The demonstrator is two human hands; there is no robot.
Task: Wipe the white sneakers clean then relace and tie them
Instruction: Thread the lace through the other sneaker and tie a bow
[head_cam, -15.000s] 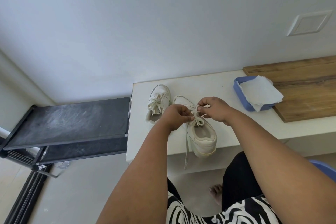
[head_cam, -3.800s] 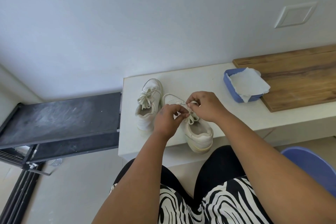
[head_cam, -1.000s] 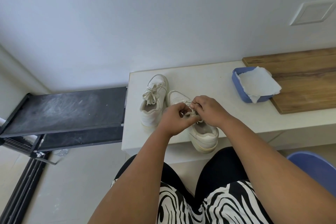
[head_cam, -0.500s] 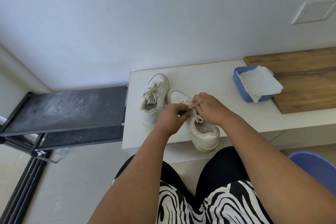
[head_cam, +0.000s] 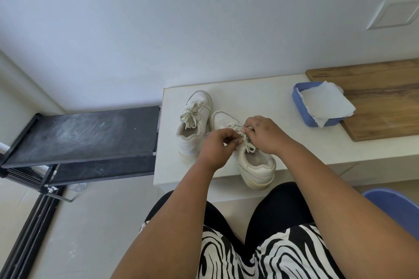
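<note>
Two white sneakers stand side by side on the white counter [head_cam: 260, 95], toes toward the wall. The left sneaker [head_cam: 194, 124] has its lace tied in a bow and nobody touches it. The right sneaker [head_cam: 254, 163] has its heel at the counter's front edge. Over its tongue my left hand [head_cam: 216, 146] pinches the shoelace [head_cam: 247, 145] from the left, and my right hand [head_cam: 264, 135] pinches it from the right. A loop and loose ends of the lace show between my fingers. My hands hide the sneaker's eyelets.
A blue tray [head_cam: 301, 108] holding a white paper towel [head_cam: 324, 103] sits to the right, partly on a wooden board [head_cam: 381, 97]. A dusty black rack [head_cam: 84, 136] adjoins the counter's left end. A blue seat edge [head_cam: 394, 206] shows at lower right.
Both hands have stayed on the right sneaker's lace, working it over the tongue; a loop now shows between them. The sneakers have not shifted on the counter.
</note>
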